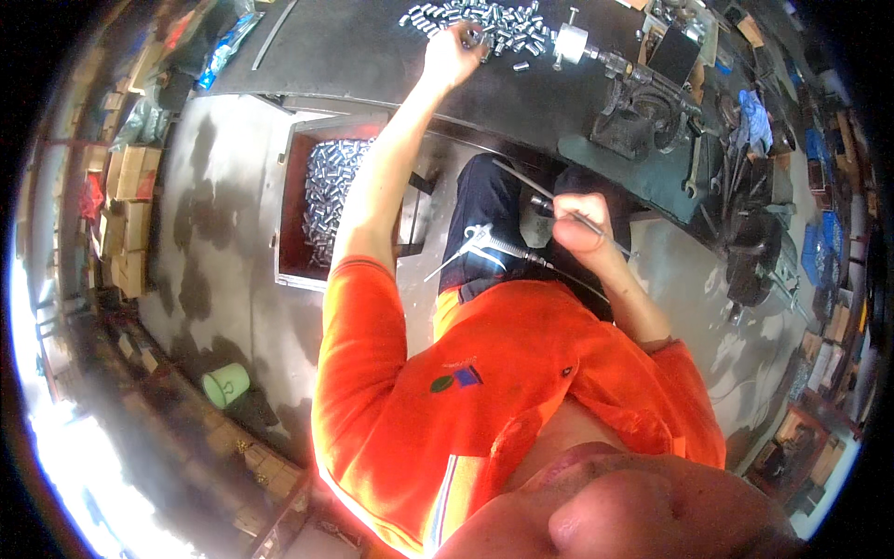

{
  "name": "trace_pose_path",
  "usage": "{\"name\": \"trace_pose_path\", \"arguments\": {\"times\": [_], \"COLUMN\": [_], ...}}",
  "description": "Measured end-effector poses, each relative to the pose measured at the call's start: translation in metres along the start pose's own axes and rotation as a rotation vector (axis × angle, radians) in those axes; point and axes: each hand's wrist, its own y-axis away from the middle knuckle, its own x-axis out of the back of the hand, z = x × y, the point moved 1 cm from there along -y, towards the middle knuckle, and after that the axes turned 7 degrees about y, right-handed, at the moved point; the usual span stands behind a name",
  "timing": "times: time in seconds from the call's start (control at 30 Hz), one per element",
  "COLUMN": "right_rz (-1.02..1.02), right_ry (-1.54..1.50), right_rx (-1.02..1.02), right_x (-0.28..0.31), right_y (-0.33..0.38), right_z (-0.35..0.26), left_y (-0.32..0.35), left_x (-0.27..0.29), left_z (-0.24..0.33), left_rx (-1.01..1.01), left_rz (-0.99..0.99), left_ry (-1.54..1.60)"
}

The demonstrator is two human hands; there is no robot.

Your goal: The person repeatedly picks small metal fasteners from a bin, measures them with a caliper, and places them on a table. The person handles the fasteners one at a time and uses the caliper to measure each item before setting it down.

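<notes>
A loose pile of small shiny metal cylinders (517, 33) lies on the dark bench at the far side. At its left part is my left hand (454, 54), fingers curled down among the pieces; whether one is pinched in them I cannot make out. Nearer to me, my right hand (585, 224) is closed round a thin metal rod (517, 171), which slants down to the right above my lap. An air blow gun (484, 242) with a spring-like coil rests over my thighs, left of that hand.
An open drawer (291, 219) full of similar cylinders stands below the bench at left. A round metal fixture (571, 43) and a clamp-like machine (643, 116) are right of the pile. A wrench (694, 172) lies by the bench's right edge. A green bucket (226, 384) stands on the floor.
</notes>
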Motion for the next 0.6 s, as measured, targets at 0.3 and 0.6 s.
{"name": "trace_pose_path", "arguments": {"times": [0.3, 0.6], "right_rz": [0.058, 0.018], "right_ry": [-0.11, -0.611], "right_rx": [-0.02, -0.055], "right_x": [-0.011, -0.051], "right_y": [-0.016, -0.024], "right_z": [0.012, 0.019], "left_y": [0.09, 0.195], "left_x": [0.036, 0.002], "left_z": [0.081, 0.094], "left_rx": [0.32, 0.549], "left_rz": [-0.384, -0.332], "left_ry": [0.675, 1.229]}}
